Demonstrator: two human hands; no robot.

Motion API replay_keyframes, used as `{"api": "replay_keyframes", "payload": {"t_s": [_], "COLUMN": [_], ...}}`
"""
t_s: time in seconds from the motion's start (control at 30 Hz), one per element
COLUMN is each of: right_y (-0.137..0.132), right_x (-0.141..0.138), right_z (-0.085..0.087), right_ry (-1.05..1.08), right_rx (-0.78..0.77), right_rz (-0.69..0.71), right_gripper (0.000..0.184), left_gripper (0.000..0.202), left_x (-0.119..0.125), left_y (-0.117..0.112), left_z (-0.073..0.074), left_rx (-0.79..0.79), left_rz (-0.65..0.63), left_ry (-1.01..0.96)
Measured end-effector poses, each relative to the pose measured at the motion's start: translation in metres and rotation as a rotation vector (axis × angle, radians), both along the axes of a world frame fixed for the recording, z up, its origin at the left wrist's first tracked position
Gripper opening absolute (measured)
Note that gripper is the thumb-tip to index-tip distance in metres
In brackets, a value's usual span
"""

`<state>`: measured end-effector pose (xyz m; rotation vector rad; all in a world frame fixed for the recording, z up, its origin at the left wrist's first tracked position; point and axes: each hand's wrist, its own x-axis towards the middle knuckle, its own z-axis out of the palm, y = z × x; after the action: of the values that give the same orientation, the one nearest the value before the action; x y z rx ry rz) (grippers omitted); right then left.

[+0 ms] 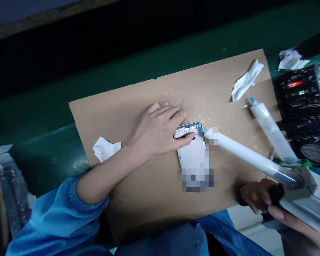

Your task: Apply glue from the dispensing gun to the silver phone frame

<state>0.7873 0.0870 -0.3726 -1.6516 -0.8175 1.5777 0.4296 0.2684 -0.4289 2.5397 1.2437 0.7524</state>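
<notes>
A phone frame (192, 153) with its inner side up lies on a cardboard sheet, its lower end blurred by pixelation. My left hand (162, 129) grips its upper left edge, the thumb across the inside and the other fingers beyond the top edge. My right hand (264, 201) is closed around the grey handle of a glue dispensing gun (245, 151) at the lower right. From the gun a long white tube reaches left, ending in a thin blue nozzle tip. That tip meets the frame's upper right corner, though contact is hard to make out.
On the cardboard (138, 185) lie a crumpled tissue (106, 148) at left and a folded white wipe (246, 81) at upper right. A second glue tube (273, 131) leans at right, beside a black control box (298, 92) with lit displays. Another crumpled tissue (292, 59) sits behind it.
</notes>
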Motion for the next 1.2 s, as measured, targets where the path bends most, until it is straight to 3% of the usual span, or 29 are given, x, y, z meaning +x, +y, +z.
{"api": "replay_keyframes", "payload": {"t_s": [0.2,0.53,0.9,1.2], "right_y": [0.003,0.012,-0.001,0.008], "right_x": [0.003,-0.019,-0.01,-0.013], "right_z": [0.0,0.017,0.013,0.014], "right_ry": [0.028,-0.041,-0.045,-0.034], "right_rx": [-0.028,-0.097,-0.123,-0.096], "right_rz": [0.047,-0.044,-0.09,-0.016], "right_gripper": [0.025,0.036,0.042,0.044], "left_gripper": [0.029,0.028,0.028,0.028], "left_x": [0.0,0.0,0.0,0.001], "left_y": [0.0,0.0,0.0,0.0], "left_z": [0.0,0.0,0.001,0.001], "left_rx": [-0.009,-0.014,-0.037,-0.059], "left_rz": [0.002,0.001,-0.007,-0.003], "left_ry": [0.012,-0.003,-0.005,0.01]}}
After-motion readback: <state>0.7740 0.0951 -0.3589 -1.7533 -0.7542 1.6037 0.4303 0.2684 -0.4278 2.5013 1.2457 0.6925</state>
